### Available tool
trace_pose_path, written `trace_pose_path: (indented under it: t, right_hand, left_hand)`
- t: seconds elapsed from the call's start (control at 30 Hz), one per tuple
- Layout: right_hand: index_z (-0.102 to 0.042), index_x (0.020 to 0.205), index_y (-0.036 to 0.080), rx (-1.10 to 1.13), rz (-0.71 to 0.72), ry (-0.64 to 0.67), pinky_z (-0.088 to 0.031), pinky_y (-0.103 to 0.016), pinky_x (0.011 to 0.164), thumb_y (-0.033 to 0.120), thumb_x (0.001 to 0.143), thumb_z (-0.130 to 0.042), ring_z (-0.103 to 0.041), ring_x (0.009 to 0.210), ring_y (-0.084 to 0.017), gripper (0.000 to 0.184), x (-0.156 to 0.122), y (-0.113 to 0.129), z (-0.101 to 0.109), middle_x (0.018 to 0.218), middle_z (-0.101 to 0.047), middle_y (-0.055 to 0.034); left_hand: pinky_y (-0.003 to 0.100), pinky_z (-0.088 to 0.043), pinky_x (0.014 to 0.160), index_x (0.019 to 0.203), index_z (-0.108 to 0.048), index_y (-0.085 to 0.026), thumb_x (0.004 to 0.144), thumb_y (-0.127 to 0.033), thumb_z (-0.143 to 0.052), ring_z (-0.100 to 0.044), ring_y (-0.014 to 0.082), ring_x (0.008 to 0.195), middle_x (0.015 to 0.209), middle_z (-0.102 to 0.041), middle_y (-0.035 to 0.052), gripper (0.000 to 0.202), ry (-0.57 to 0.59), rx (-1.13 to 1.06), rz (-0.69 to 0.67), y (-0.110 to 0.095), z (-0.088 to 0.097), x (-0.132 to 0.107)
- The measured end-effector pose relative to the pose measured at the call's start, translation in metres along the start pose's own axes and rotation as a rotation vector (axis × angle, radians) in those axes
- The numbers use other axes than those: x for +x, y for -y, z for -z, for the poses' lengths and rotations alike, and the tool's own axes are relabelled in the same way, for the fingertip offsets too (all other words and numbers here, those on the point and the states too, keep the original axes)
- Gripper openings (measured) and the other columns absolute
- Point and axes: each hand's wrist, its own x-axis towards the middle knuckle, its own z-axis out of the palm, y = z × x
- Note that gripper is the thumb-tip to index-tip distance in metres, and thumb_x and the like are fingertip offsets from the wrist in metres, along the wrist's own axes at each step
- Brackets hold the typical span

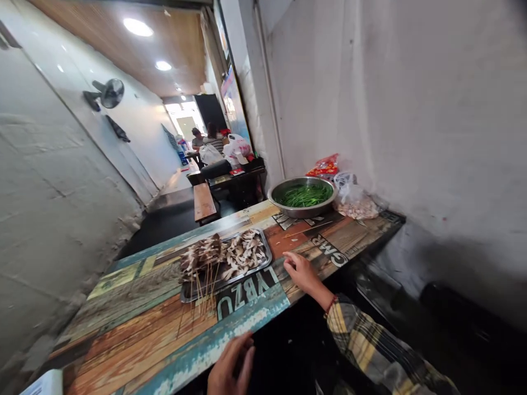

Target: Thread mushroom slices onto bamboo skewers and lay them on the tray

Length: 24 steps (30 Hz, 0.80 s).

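Note:
Low in the view, my left hand (231, 366) hovers by the table's near edge, its fingers loosely bent, the thumb apart and nothing in it. My right hand (303, 273) reaches over the table with fingers stretched out, empty, just right of a metal tray (268, 258). Loose mushroom pieces (246, 253) lie in the tray's right part. On its left side, mushroom skewers (201, 255) are piled, their thin wooden sticks (209, 288) pointing towards me over the near rim. A few thin sticks lie on the table beyond my right hand.
The patterned table (140, 318) carries a metal bowl (302, 212) of green chives or similar stalks. Beside it are a clear plastic bag (356, 203) and a red package (327, 164) against the wall. A bench (203, 200) stands beyond; people (212, 137) sit farther back. A white object (45, 384) is at lower left.

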Motion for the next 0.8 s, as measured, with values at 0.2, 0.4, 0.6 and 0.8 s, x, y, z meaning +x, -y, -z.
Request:
trace_pose_path:
  t: [0.2, 0.4, 0.6, 0.8]
  right_hand:
    - [-0.068, 0.107, 0.018, 0.006, -0.008, 0.0, -0.05, -0.029, 0.083, 0.018, 0.086, -0.052, -0.067, 0.09, -0.019, 0.027, -0.001, 0.005, 0.001, 0.098, -0.073, -0.0067]
    - [-0.071, 0.1, 0.019, 0.002, 0.011, 0.018, -0.051, -0.029, 0.081, 0.017, 0.085, -0.053, -0.068, 0.089, -0.019, 0.024, -0.001, 0.002, 0.001, 0.097, -0.074, -0.0061]
    - [-0.07, 0.101, 0.018, -0.025, 0.051, 0.038, -0.051, -0.027, 0.083, 0.017, 0.086, -0.053, -0.068, 0.089, -0.017, 0.023, -0.005, -0.001, -0.002, 0.099, -0.074, -0.0053]
    - [-0.07, 0.101, 0.021, -0.168, 0.096, 0.047, -0.049, -0.029, 0.082, 0.019, 0.089, -0.049, -0.066, 0.092, -0.018, 0.024, 0.019, -0.022, 0.021, 0.1, -0.072, -0.0051]
  left_hand:
    - [0.029, -0.054, 0.059, 0.098, -0.069, -0.015, 0.075, -0.052, -0.062, -0.065, 0.0183, 0.06, 0.077, -0.072, 0.0069, 0.044, -0.073, -0.09, 0.192, -0.005, -0.015, 0.062]
    - [0.029, -0.05, 0.053, 0.096, -0.069, -0.012, 0.073, -0.055, -0.06, -0.062, 0.018, 0.056, 0.071, -0.069, 0.0063, 0.05, -0.133, -0.204, 0.312, 0.013, -0.042, 0.079]
    - [0.034, -0.053, 0.07, 0.089, -0.071, -0.016, 0.079, -0.046, -0.057, -0.067, 0.0225, 0.077, 0.084, -0.072, 0.0085, 0.035, -0.127, -0.051, 0.158, 0.018, -0.044, 0.074]
    - [0.034, -0.054, 0.071, 0.089, -0.071, -0.017, 0.083, -0.044, -0.054, -0.067, 0.0228, 0.079, 0.086, -0.072, 0.0081, 0.032, -0.103, -0.024, 0.116, 0.015, -0.042, 0.074]
